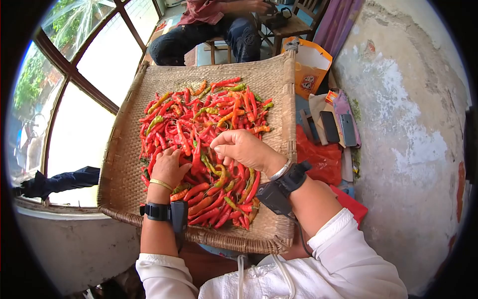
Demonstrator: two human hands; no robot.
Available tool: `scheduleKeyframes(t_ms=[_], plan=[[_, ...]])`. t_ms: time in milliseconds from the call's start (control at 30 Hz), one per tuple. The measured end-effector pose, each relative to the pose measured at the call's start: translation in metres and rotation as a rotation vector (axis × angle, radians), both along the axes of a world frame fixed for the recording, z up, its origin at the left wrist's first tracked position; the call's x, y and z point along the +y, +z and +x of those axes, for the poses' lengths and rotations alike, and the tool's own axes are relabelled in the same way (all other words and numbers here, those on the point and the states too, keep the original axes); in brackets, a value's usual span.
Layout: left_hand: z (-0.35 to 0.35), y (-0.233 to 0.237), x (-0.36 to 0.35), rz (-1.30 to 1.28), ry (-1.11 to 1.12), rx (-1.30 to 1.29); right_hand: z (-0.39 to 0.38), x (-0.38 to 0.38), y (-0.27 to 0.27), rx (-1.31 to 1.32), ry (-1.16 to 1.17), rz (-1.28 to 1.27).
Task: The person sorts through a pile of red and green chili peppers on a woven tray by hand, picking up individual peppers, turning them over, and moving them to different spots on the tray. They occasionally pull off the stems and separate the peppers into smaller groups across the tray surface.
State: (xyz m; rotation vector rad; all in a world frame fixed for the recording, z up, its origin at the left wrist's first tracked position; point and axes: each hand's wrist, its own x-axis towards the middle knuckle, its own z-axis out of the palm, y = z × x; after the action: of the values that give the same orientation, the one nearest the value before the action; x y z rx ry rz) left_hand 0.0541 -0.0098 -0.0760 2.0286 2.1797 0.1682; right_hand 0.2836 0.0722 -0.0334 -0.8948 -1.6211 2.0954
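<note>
Peppers [199, 192], mostly red, heap around the centre of the woven tray [167, 79] before you. Your left hand [171, 168], at eight o'clock, dips its fingers among them; your right hand [253, 152], at three, curls its fingers narrow, though whether either holds a pepper you cannot tell. At twelve sits another person [200, 14].

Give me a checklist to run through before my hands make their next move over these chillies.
1. Left hand at the chillies: ok, fingers lowered to them.
2. Right hand free of chillies: cannot tell, the curled fingers hide its grasp.
3. Chillies within the woven tray: ok, none seen spilling over its rim.
4. Colours apart: not ok, green and orange ones lie among the red.
5. Phones off the tray: ok, they lie beyond its right edge.
</note>
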Motion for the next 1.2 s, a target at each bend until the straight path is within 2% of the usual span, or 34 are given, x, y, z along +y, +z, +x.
scheduleKeyframes(t_ms=[67, 167, 467, 533, 633, 933, 1200], plan=[[0.001, 0.001, 0.000, 0.020, -0.030, 0.040, -0.002, -0.002, -0.002, -0.002, 0.019, 0.005], [0.002, 0.004, 0.004, 0.002, 0.042, -0.007, -0.004, -0.003, -0.005, -0.009, 0.034, 0.046], [0.007, 0.003, 0.005, 0.016, -0.033, -0.037, -0.008, -0.005, -0.010, -0.001, 0.006, 0.115], [0.010, 0.005, 0.001, 0.144, -0.144, -0.177, -0.009, -0.005, -0.012, 0.003, 0.026, 0.116], [0.022, 0.021, -0.003, 0.066, -0.099, -0.252, -0.010, -0.006, -0.013, -0.002, 0.009, 0.109], [0.035, 0.028, -0.006, 0.147, -0.109, -0.490, -0.010, -0.006, -0.006, -0.083, 0.084, 0.141], [0.040, 0.027, -0.007, 0.123, -0.165, -0.488, -0.011, -0.008, -0.006, -0.097, 0.078, 0.154]])
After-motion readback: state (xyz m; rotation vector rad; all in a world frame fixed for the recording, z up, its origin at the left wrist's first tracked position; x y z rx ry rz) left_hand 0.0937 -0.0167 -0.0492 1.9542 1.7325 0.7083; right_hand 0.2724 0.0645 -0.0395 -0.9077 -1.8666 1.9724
